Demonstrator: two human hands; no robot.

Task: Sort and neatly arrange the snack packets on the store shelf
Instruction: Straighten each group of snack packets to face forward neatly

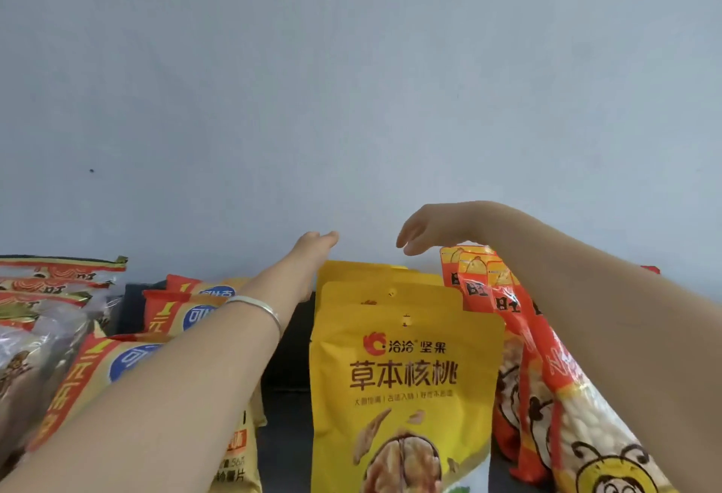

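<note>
Where the dark shelf (289, 367) runs back to a plain pale wall (351, 82), a row of yellow walnut packets (406, 375) stands upright in the middle, one behind another, with their fronts toward the camera. They are glossy, flat-topped pouches with a small hang hole near the top edge, a red logo, brown lettering and a cracked walnut printed low on the front.

The left hand (310, 252) reaches along the row's left side to the top corner of the rearmost pouch. Its grip is open, fingers straight and together; I cannot tell whether it touches the pouch. A smooth silver bangle (261, 307) circles that wrist.

The right hand (426, 227) hovers above the back of the row, its grip open and holding nothing, fingers drooping loosely. Under its forearm lean red-and-clear packets (515, 320), crinkly film showing pale round pieces and a cartoon bee.

To the left lie orange-and-yellow packets (183, 316) with a blue oval. Farther left are red-and-gold packets (58, 277) with shiny crimped edges.
</note>
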